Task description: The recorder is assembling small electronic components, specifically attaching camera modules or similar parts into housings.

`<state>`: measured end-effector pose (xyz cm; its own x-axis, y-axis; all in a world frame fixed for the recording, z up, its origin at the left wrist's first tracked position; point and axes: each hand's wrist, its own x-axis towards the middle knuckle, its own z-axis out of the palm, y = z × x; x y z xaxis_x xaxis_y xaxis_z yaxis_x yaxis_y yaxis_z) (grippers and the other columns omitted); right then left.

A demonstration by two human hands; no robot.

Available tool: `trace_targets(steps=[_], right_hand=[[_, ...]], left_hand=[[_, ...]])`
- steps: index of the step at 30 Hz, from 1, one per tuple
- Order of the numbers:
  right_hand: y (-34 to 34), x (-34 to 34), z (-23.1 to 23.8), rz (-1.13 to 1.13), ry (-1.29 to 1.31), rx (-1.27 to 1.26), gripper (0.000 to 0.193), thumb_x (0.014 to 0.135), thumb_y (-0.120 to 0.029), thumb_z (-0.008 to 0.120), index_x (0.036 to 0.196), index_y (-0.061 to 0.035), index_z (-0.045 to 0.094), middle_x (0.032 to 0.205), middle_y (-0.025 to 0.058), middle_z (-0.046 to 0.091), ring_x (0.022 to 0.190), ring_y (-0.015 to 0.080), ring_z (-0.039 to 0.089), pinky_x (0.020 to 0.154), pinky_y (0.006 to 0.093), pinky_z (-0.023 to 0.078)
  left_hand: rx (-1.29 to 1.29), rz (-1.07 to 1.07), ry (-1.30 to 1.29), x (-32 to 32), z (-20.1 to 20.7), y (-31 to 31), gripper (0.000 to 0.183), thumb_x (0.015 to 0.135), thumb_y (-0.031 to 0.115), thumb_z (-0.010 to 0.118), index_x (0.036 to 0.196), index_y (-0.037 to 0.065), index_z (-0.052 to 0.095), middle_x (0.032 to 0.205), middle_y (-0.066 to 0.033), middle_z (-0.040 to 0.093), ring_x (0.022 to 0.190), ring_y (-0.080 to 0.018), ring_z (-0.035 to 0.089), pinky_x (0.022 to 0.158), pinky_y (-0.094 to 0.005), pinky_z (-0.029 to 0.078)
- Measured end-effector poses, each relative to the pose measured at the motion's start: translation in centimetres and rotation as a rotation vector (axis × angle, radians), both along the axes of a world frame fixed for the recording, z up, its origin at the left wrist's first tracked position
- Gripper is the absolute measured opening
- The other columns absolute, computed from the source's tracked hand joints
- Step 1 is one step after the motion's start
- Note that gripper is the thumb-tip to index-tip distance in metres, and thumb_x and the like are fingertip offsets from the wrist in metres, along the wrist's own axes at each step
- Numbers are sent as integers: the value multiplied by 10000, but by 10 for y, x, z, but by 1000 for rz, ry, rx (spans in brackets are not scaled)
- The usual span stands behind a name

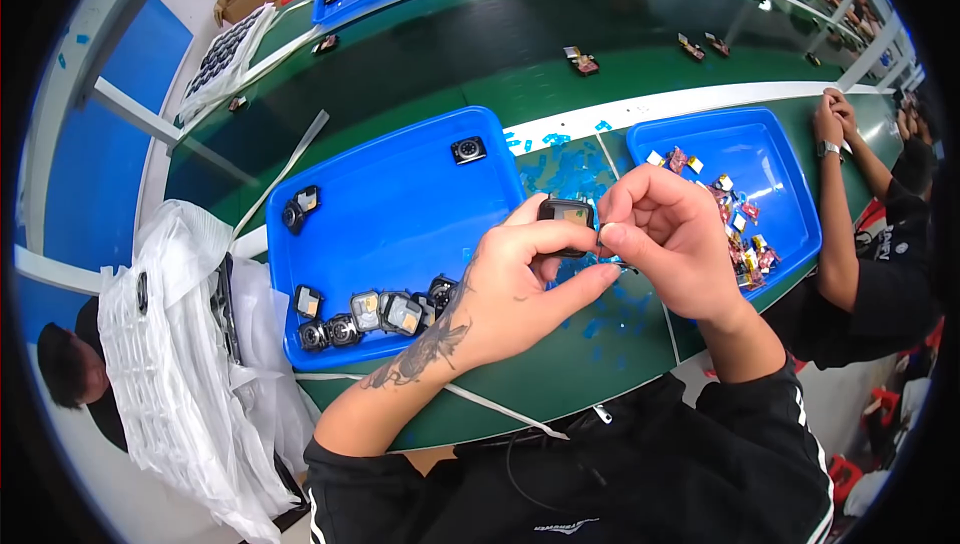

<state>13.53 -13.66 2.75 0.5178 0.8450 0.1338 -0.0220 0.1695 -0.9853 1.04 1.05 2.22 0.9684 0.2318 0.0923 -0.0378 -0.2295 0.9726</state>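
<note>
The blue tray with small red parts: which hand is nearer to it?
Right. In the picture, the right hand overlaps the tray's left edge; the left hand is farther left, apart from it.

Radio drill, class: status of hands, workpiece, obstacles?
Left hand gripping black watch case. Right hand at its right edge, grip unclear. Blue scraps beyond, not blocking.

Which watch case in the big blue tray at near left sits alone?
The black case in the far right corner of the big blue tray. Two others pair up by the left wall; the rest cluster along the near side.
</note>
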Motion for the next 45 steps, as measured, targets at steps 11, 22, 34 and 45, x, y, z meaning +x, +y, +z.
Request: trace_targets(steps=[11, 22, 34, 45], right_hand=[[-1, -10, 1, -241, -1135, 48, 259, 685, 97, 735, 873, -33, 613, 920, 113, 523, 800, 245, 565, 637, 331, 472], [-5, -5, -13, -233, -865, 64, 192, 734, 112, 694, 858, 9, 591, 861, 104, 568, 722, 178, 560, 583, 262, 466], [-18, -9, -11, -168, -481, 21, 208, 781, 91, 681, 937, 0, 577, 899, 83, 591, 768, 116, 557, 652, 239, 464], [-21, -1, -13, -175, -80, 27, 203, 863, 53, 624, 1059, 19, 579, 953, 29, 602, 828, 73, 593, 692, 209, 520]], left_hand=[[-88, 34, -35, 2, -15, 0, 115, 835, 46, 679, 933, -3, 713, 901, -78, 579, 694, -85, 493, 601, -246, 403], [-45, 22, 9, 0, -13, -5, 110, 834, 19, 687, 928, -33, 709, 970, -55, 579, 772, -61, 538, 614, -207, 416], [-33, 5, 7, -3, -7, -14, 103, 810, 43, 703, 899, -8, 719, 928, -58, 582, 666, -58, 497, 564, -231, 399], [-67, 44, 32, -2, -8, -14, 101, 806, 28, 698, 900, -2, 722, 1009, -72, 610, 631, -32, 465, 553, -208, 383]])
